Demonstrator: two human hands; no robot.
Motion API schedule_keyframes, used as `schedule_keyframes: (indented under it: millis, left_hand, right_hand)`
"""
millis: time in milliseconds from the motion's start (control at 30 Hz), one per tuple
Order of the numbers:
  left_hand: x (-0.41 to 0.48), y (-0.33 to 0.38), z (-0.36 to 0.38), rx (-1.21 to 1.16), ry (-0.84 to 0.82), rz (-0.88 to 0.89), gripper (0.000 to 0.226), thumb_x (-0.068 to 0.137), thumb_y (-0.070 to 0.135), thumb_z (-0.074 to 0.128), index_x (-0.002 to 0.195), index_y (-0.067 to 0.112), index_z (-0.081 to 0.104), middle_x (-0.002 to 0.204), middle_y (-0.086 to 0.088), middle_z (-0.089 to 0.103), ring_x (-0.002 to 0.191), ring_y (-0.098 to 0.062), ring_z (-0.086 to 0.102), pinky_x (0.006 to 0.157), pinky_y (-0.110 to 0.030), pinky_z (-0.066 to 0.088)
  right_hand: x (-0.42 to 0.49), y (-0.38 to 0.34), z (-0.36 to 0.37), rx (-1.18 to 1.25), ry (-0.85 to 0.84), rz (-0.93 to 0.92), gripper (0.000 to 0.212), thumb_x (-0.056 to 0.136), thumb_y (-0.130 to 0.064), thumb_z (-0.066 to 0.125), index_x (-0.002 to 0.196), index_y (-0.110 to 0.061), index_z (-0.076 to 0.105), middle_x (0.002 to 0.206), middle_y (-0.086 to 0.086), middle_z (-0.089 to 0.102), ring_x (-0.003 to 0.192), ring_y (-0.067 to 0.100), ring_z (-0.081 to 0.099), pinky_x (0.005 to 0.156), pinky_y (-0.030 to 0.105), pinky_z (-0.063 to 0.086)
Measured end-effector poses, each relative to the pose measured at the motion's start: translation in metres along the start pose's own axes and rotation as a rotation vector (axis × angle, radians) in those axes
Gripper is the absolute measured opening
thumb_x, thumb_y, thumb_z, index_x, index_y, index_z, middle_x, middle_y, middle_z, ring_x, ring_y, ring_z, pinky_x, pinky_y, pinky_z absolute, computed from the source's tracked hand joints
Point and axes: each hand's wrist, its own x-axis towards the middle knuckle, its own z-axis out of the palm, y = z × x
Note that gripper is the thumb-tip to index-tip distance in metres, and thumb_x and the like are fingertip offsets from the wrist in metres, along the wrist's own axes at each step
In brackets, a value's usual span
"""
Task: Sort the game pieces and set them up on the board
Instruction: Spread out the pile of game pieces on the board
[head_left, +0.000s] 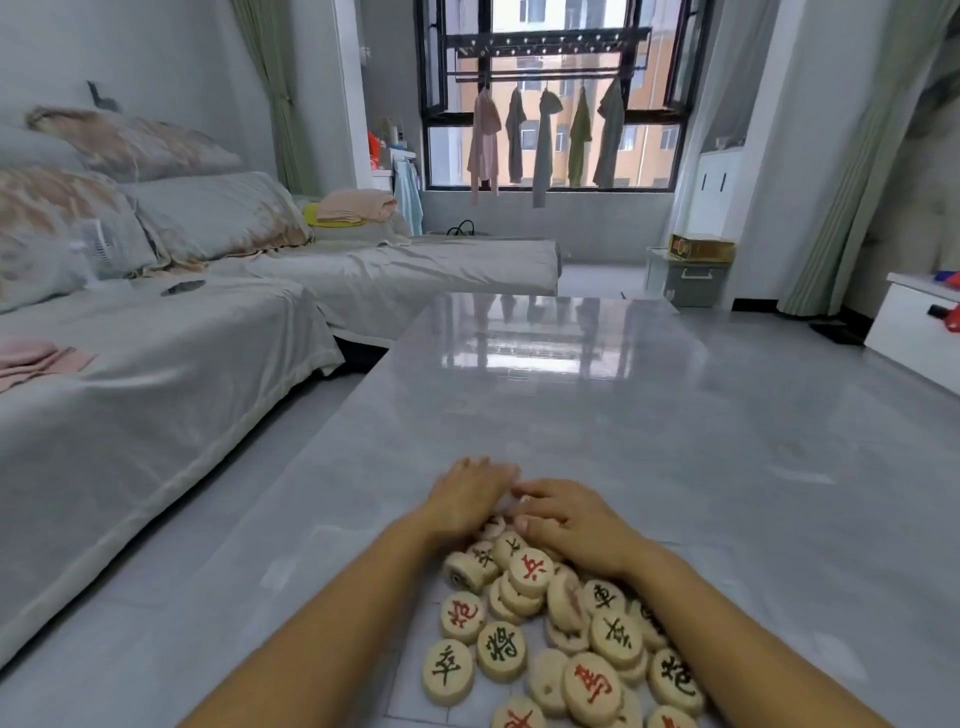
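Our bare forearms reach forward and converge, our left hand (470, 496) flat, palm down, our right hand (566, 519) beside it, fingertips touching.

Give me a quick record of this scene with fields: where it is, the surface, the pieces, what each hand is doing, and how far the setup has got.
place: living room, sofa on the left
surface: glossy grey table
pieces: round discs with red or dark characters, heaped loosely
left hand: palm down at the heap's far edge
right hand: palm down beside it, fingertips near the left hand
grasp: cannot tell for either hand
progress: pieces unsorted, none arranged
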Motion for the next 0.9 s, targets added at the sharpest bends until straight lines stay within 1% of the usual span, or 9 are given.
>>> schedule_keyframes:
  millis: [100,200,333,467,567,633,700,800,900]
  left_hand:
    - [-0.032,0.007,0.024,-0.032,-0.093,0.185,0.068,0.087,0.057,0.022,0.122,0.007,0.053,0.125,-0.013,0.055,0.122,-0.026,0.043,0.112,-0.038,0.023]
    - [-0.067,0.014,0.029,-0.006,-0.084,0.245,0.059,0.094,0.048,0.024,0.134,0.01,0.046,0.143,-0.005,0.044,0.136,-0.016,0.03,0.11,-0.017,0.007]
    - [-0.112,0.025,0.035,-0.004,-0.141,0.208,0.065,0.09,0.054,0.022,0.14,0.016,0.039,0.151,0.001,0.033,0.141,-0.008,0.02,0.117,-0.022,0.004]
    - [-0.149,0.041,0.032,-0.043,-0.198,0.14,0.053,0.097,0.042,0.029,0.142,0.016,0.032,0.154,0.001,0.025,0.144,-0.011,0.011,0.112,-0.018,-0.002]
    - [-0.177,0.049,0.024,-0.167,-0.212,0.055,0.052,0.098,0.04,0.034,0.145,0.018,0.026,0.154,0.0,0.022,0.145,-0.014,0.008,0.114,-0.026,0.006]
    - [-0.197,0.049,0.017,-0.22,-0.192,0.026,0.053,0.097,0.039,0.035,0.145,0.02,0.024,0.153,0.001,0.024,0.143,-0.012,0.014,0.111,-0.023,0.011]
    - [-0.221,0.044,0.009,-0.251,-0.16,0.005,0.054,0.096,0.042,0.036,0.145,0.023,0.023,0.152,0.004,0.025,0.139,-0.007,0.019,0.109,-0.02,0.013]
    - [-0.262,0.036,0.007,-0.297,-0.114,-0.009,0.077,0.079,0.07,0.042,0.144,0.031,0.025,0.149,0.016,0.025,0.135,-0.002,0.027,0.116,-0.029,0.022]
    - [-0.294,0.037,0.016,-0.221,-0.058,0.005,0.071,0.083,0.053,0.054,0.143,0.03,0.025,0.141,0.018,0.029,0.129,-0.004,0.035,0.113,-0.029,0.031]
  right_hand:
    - [-0.019,-0.001,0.005,-0.026,0.005,0.02,0.06,0.078,-0.059,0.025,0.116,-0.032,0.063,0.132,-0.01,0.055,0.122,0.01,0.047,0.105,0.043,0.033]
    - [-0.047,-0.014,0.013,-0.072,0.001,0.045,0.063,0.076,-0.062,0.019,0.12,-0.038,0.058,0.139,-0.015,0.048,0.13,0.007,0.039,0.111,0.046,0.024]
    - [-0.096,-0.047,0.013,-0.068,-0.038,0.105,0.065,0.076,-0.06,0.018,0.126,-0.036,0.052,0.148,-0.013,0.035,0.139,0.007,0.022,0.117,0.038,0.003]
    - [-0.125,-0.068,0.005,-0.065,-0.137,0.15,0.054,0.088,-0.057,0.027,0.134,-0.034,0.044,0.153,-0.011,0.025,0.143,0.009,0.013,0.117,0.042,-0.003]
    - [-0.142,-0.078,-0.006,0.051,-0.163,0.224,0.045,0.096,-0.048,0.028,0.138,-0.034,0.038,0.154,-0.01,0.021,0.144,0.01,0.007,0.116,0.046,-0.008]
    - [-0.161,-0.085,-0.016,0.077,-0.1,0.246,0.043,0.096,-0.044,0.033,0.138,-0.033,0.039,0.154,-0.009,0.022,0.144,0.01,0.01,0.116,0.046,-0.005]
    - [-0.187,-0.094,-0.023,0.115,0.007,0.263,0.039,0.096,-0.038,0.041,0.133,-0.03,0.046,0.149,-0.009,0.032,0.14,0.01,0.021,0.117,0.042,0.008]
    - [-0.236,-0.117,-0.024,0.16,0.162,0.254,0.026,0.092,-0.028,0.053,0.117,-0.028,0.06,0.123,-0.019,0.046,0.121,0.003,0.037,0.106,0.026,0.03]
    - [-0.272,-0.151,-0.018,0.095,0.228,0.213,0.011,0.085,-0.028,0.062,0.094,-0.034,0.06,0.099,-0.02,0.049,0.102,0.004,0.044,0.087,0.02,0.038]
